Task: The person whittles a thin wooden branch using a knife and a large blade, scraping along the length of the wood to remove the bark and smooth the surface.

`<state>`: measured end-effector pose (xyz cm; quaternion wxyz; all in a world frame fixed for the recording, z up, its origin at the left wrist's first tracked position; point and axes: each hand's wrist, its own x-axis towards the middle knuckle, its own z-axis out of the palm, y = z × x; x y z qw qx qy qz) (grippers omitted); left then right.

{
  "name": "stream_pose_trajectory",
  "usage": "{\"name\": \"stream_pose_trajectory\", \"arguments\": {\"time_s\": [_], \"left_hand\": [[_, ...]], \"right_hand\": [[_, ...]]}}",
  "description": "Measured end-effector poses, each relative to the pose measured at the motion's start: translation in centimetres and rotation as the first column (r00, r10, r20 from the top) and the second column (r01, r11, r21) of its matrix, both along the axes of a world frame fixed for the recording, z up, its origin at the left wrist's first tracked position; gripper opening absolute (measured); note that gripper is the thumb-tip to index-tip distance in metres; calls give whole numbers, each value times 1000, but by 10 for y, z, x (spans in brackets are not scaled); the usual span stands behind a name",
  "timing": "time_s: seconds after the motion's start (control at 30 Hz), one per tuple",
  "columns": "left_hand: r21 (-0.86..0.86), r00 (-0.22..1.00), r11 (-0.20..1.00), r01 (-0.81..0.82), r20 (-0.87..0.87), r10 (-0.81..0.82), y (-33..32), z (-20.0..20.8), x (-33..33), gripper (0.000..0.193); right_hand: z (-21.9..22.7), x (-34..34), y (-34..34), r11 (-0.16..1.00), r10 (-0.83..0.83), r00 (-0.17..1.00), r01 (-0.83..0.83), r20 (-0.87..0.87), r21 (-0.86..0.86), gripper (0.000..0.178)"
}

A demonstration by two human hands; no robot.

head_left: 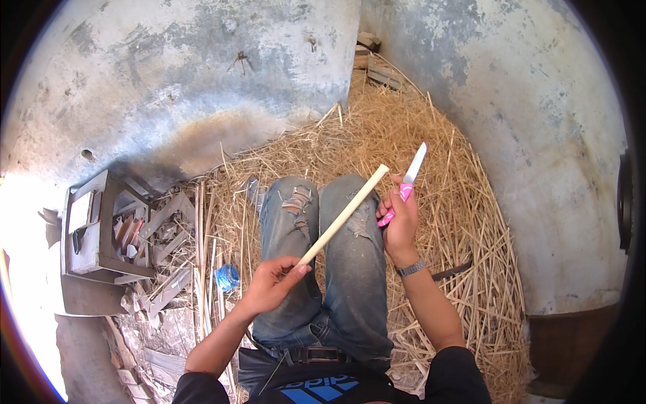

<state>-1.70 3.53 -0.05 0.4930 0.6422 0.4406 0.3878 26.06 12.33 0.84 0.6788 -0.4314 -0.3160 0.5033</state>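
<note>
Setting: a person sits on a bed of dry straw [464, 222] in a corner between stained concrete walls [188, 81], seen from above, with knees in torn blue jeans [323, 256] pointing away from the camera.

Left hand: the left hand [272, 283] is closed around the near end of a pale, peeled wooden stick [344, 215], gripping it low over the left thigh.

Stick: it slants up and to the right across both knees, and its far cut end stops just beside the right hand.

Right hand: the right hand [400, 219] is wrapped around the pink handle of a small knife [408, 182], with the blade pointing up and away from the body. A watch band [411, 268] sits on that wrist.

Blade and stick: the blade appears to stand clear of the stick tip, though the fisheye bend makes the gap hard to judge.

Risk, slip: the stick rests above the thighs, so a cutting stroke that skids off the smooth wood could carry the edge into a leg.

Risk, holding hand: a stroke drawn toward the body would run down the stick toward the left hand's fingers.

Risk, grip: only one end of the stick is held, so pressure at the free end could twist or lever it loose.

Risk, footing: loose straw gives an unsteady seat, and a dropped knife could vanish in it.

Nearby: to the left lie split wood scraps [165, 249], a grey wooden box [91, 232] of odds and ends, and a blue crumpled object [227, 277].
</note>
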Motion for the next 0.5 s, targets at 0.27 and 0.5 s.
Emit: {"name": "stream_pose_trajectory", "arguments": {"time_s": [0.27,0.5], "left_hand": [[-636,905,731,249,422,59,8,20,15,29],[-667,833,663,339,541,119,22,25,38,28]], "right_hand": [[24,48,-23,947,281,870,-320,405,30,32],[54,20,-46,905,243,410,-423,879,-53,41]]}}
